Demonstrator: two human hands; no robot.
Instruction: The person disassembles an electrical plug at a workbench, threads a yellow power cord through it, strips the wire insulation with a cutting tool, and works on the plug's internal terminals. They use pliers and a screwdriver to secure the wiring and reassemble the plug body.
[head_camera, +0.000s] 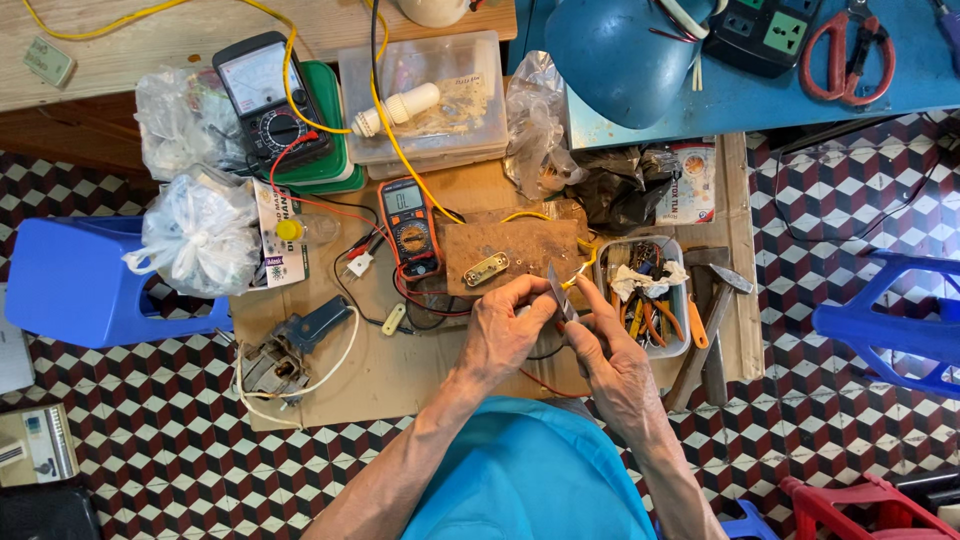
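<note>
Right now both hands meet near the front edge of the desk (400, 370), just in front of the brown wooden block (520, 250). The left hand (500, 335) has its grip pinched shut on the end of a yellow wire (578, 272), and the right hand (605, 355) is closed around a thin grey blade (558, 290), its edge laid against that wire right beside the left fingertips (535, 300). That closeness is the worry: if the blade skids off the round insulation, I'd say it runs straight into a finger. Press too hard and it could bite through the strands rather than the jacket. The wire trails back towards the far side of the desk past the orange multimeter (410, 225), so a tug might drag it, or the red leads (420, 300) lying just beside the hands. The clear tool tray (680, 300) sits close at the right elbow side, easy to knock.
</note>
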